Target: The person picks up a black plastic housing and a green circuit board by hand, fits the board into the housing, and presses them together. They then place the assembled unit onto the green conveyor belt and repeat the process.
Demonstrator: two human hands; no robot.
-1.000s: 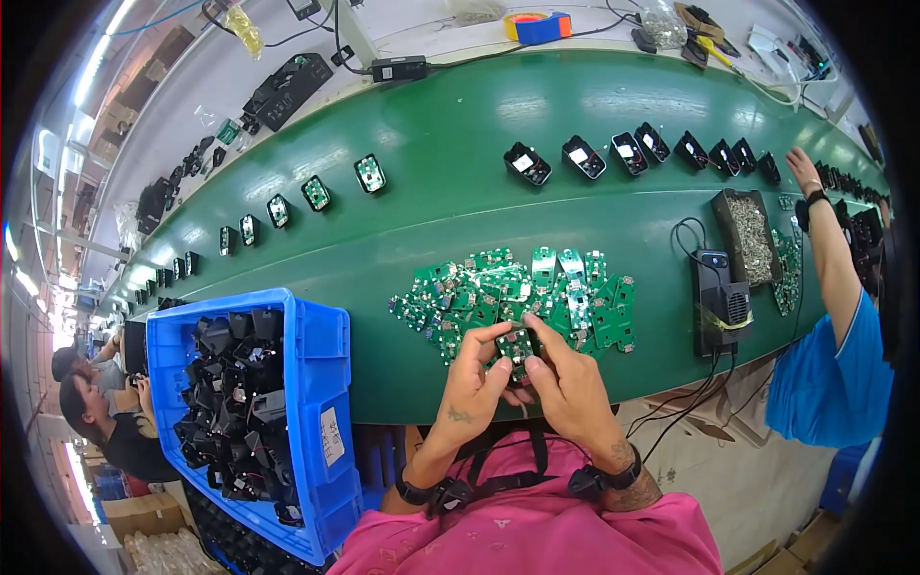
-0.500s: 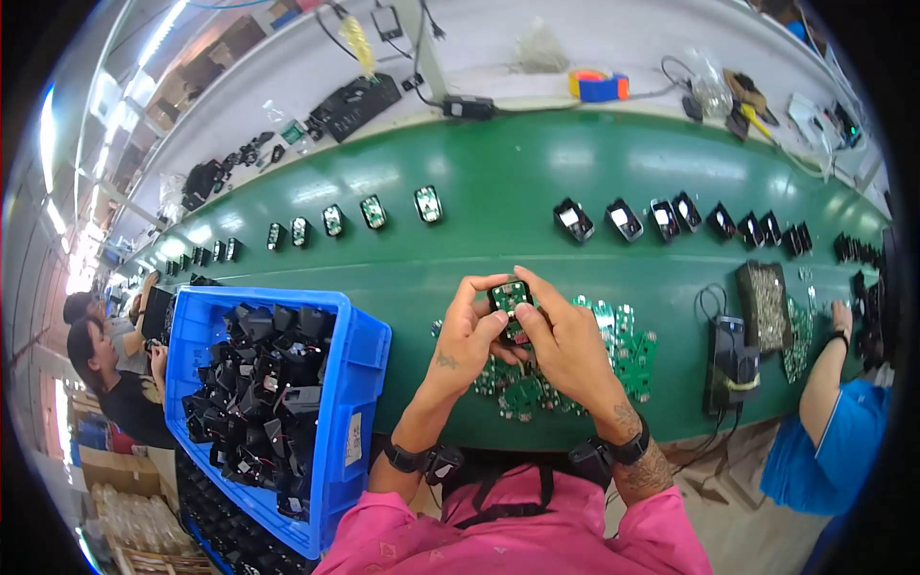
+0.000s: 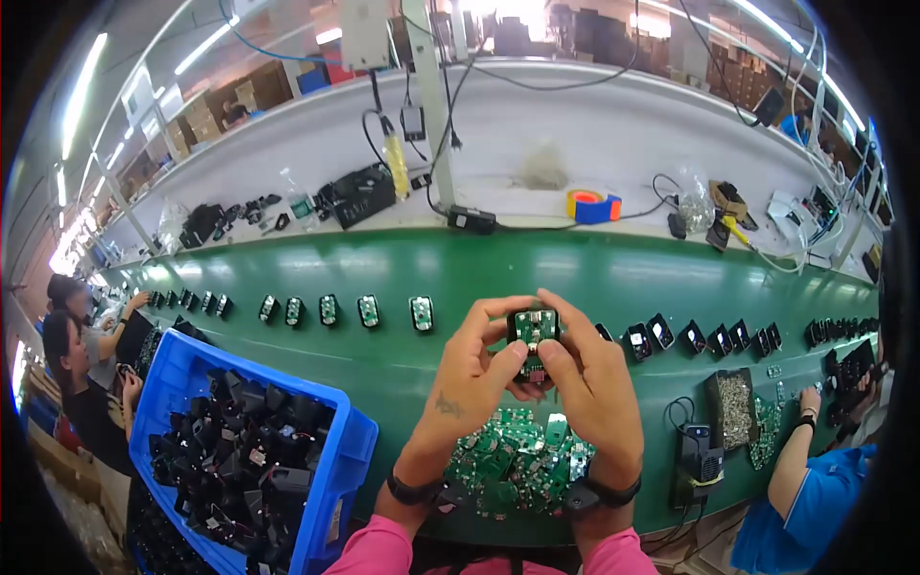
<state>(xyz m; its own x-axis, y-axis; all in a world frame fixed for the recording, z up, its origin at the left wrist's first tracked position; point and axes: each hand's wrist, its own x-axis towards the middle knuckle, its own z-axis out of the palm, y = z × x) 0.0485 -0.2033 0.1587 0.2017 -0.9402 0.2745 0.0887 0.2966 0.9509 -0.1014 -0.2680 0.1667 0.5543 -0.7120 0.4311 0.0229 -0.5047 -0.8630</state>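
Both my hands hold one small black housing with a green circuit board (image 3: 534, 331) set in its open face. My left hand (image 3: 479, 362) grips its left side, the thumb pressed on the board's lower part. On the right side my right hand (image 3: 596, 374) closes around it, its thumb beside the other. Fingers behind the housing are partly hidden. Below my hands, a pile of loose green circuit boards (image 3: 517, 465) lies on the green table (image 3: 460, 251). A row of housings with boards (image 3: 422, 313) stands to the left; several black housings (image 3: 639, 341) stand to the right.
At left, a blue crate (image 3: 361, 443) holds many black housings (image 3: 259, 450). Right of me are a black power unit (image 3: 698, 455) and a box of small metal parts (image 3: 732, 407). A co-worker's blue sleeve (image 3: 810, 494) is at far right; other people sit at left. Behind runs a shelf (image 3: 517, 207) with cables and tape.
The view has tilted upward, showing more shelf. My hands have moved the housing farther from me over the table, with both thumbs still on the board.
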